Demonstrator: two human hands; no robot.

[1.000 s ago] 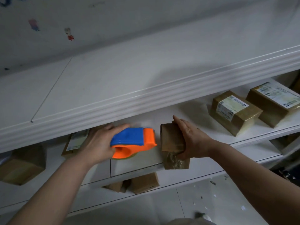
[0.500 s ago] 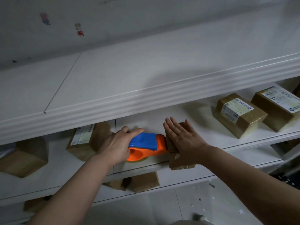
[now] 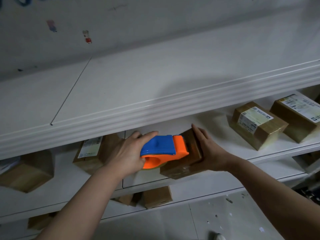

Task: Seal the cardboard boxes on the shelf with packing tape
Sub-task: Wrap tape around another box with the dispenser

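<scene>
A small brown cardboard box [image 3: 181, 166] lies on the white shelf [image 3: 225, 167] just under the moulded top ledge. My left hand [image 3: 126, 154] grips an orange and blue tape dispenser [image 3: 163, 150], whose orange front end rests on the box's top. My right hand [image 3: 207, 148] lies against the box's right side with straight fingers, steadying it. The dispenser hides part of the box's top.
Two labelled boxes [image 3: 256, 123] [image 3: 299, 116] sit on the same shelf to the right. More boxes [image 3: 91, 153] [image 3: 27, 170] stand to the left, and others [image 3: 155, 196] on the shelf below. The top ledge [image 3: 155, 111] overhangs the work spot.
The dispenser moved right from beside the box onto its top. My right hand shifted from lying over the box to its right side. The box turned slightly.
</scene>
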